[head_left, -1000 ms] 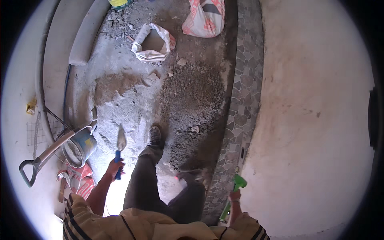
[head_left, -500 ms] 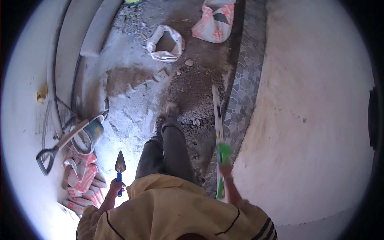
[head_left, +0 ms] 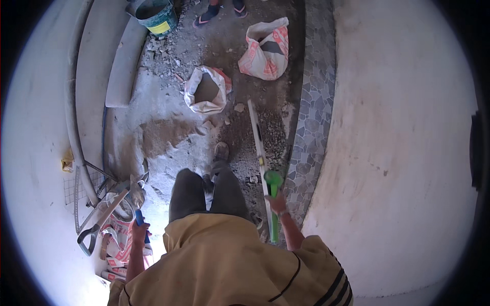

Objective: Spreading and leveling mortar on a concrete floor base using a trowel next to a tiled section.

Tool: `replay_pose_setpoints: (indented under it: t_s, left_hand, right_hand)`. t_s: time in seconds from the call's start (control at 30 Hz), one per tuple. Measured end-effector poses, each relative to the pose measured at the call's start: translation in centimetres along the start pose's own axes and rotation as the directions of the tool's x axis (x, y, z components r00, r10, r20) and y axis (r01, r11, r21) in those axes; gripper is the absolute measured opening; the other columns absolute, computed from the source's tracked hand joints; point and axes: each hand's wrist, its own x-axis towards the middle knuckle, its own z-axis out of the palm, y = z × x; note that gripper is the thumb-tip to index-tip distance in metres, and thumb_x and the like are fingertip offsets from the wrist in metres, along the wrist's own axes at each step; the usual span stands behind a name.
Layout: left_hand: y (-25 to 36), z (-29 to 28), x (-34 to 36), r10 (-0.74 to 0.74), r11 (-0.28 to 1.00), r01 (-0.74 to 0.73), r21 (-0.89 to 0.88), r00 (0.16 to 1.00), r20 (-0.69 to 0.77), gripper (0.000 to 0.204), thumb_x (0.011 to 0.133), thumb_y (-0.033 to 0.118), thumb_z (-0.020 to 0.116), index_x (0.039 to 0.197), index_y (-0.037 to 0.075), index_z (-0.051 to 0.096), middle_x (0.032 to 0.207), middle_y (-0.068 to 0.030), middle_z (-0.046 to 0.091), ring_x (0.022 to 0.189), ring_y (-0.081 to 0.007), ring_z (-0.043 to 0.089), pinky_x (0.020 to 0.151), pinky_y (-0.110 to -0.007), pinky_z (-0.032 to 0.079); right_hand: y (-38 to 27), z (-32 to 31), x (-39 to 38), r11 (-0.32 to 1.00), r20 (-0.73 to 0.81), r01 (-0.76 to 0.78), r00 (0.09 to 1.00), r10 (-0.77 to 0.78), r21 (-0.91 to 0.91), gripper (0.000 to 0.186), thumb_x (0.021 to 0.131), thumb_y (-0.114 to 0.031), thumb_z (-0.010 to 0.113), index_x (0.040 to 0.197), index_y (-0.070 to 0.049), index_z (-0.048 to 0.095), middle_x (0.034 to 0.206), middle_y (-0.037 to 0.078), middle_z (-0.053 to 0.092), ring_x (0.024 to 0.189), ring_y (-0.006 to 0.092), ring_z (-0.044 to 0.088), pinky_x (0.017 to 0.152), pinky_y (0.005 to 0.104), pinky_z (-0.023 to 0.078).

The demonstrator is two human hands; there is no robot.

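Observation:
My left hand [head_left: 138,233] is closed round the blue handle of a pointed trowel [head_left: 137,196], its blade facing forward. Behind that blade lie a shovel [head_left: 113,208] with a wooden shaft and a bucket partly hidden by it. My right hand [head_left: 277,204] grips a green mallet [head_left: 273,178] together with a long, pale spirit level [head_left: 256,133]. The level slants forward over the dark gravelly floor, its far end tipped a little left. How the fingers divide between mallet and level is hard to make out.
Ahead stand an open white sack [head_left: 223,84] of grey powder and a second sack [head_left: 265,64]. A green bucket [head_left: 158,20] and a person's feet [head_left: 206,15] are farther off. Stone-patterned tiles [head_left: 316,97] edge the right wall [head_left: 388,127]. Red-and-white bags [head_left: 120,239] lie at left.
The sacks appear lower and nearer, and the bucket and the person's feet have come into fuller view. The trowel has moved left and forward; the level's far end has swung left.

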Motion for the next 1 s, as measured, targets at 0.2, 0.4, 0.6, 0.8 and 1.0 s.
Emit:
replay_pose_setpoints:
  t_s: [0.2, 0.4, 0.6, 0.8, 1.0]
  left_hand:
    - [0.0, 2.9, 0.4, -0.144, 0.973, 0.136, -0.187, 0.989, -0.031, 0.042, 0.07, -0.002, 0.061, 0.109, 0.002, 0.05, 0.072, -0.0063, 0.055, 0.045, -0.0149, 0.053, 0.04, -0.028, 0.044]
    - [-2.1, 0.9, 11.7, 0.004, 0.999, -0.003, 0.054, 1.0, -0.013, 0.025, 0.074, 0.013, 0.066, 0.095, 0.003, 0.06, 0.074, -0.0022, 0.059, 0.06, -0.0105, 0.054, 0.054, -0.028, 0.044]
    - [10.1, -3.2, 23.8, -0.068, 0.982, 0.104, 0.156, 0.973, -0.223, 0.013, 0.075, 0.011, 0.063, 0.083, 0.001, 0.06, 0.069, -0.0061, 0.06, 0.056, -0.0153, 0.056, 0.05, -0.03, 0.046]
    - [39.4, -9.6, 29.3, 0.019, 0.893, -0.108, 0.437, 0.979, 0.202, 0.008, 0.073, 0.007, 0.061, 0.069, 0.001, 0.057, 0.06, -0.0083, 0.058, 0.046, -0.0183, 0.054, 0.042, -0.033, 0.042]
    - [68.7, -7.3, 38.6, 0.084, 0.712, -0.529, 0.462, 0.717, 0.692, 0.01, 0.08, 0.017, 0.061, 0.075, 0.008, 0.057, 0.057, -0.0034, 0.053, 0.044, -0.0164, 0.052, 0.039, -0.033, 0.042]
  right_hand:
    - [1.7, 0.0, -1.6, 0.999, -0.02, 0.016, 1.0, -0.017, -0.037, 0.05, 0.072, -0.033, 0.074, 0.109, -0.002, 0.057, 0.095, 0.021, 0.066, 0.089, 0.0351, 0.064, 0.075, 0.0428, 0.049]
    - [-7.1, -2.2, 1.4, 0.998, -0.013, 0.006, 1.0, -0.007, -0.062, 0.05, 0.074, -0.034, 0.074, 0.106, -0.001, 0.056, 0.091, 0.02, 0.065, 0.085, 0.0362, 0.063, 0.072, 0.0432, 0.048]
    - [-18.2, -1.2, 6.4, 0.998, -0.01, -0.044, 0.999, 0.044, -0.041, 0.047, 0.076, -0.035, 0.071, 0.109, -0.003, 0.058, 0.096, 0.019, 0.065, 0.088, 0.0363, 0.061, 0.075, 0.043, 0.047]
    - [-19.1, 7.5, 12.0, 0.896, -0.073, -0.399, 0.917, 0.392, -0.194, 0.046, 0.075, -0.035, 0.071, 0.107, -0.003, 0.065, 0.105, 0.021, 0.064, 0.096, 0.0333, 0.062, 0.079, 0.0425, 0.048]
    - [-38.6, 10.6, 9.4, 0.866, -0.039, -0.486, 0.869, 0.493, 0.115, 0.049, 0.072, -0.032, 0.074, 0.101, 0.006, 0.064, 0.099, 0.025, 0.066, 0.094, 0.0335, 0.064, 0.081, 0.0393, 0.05]
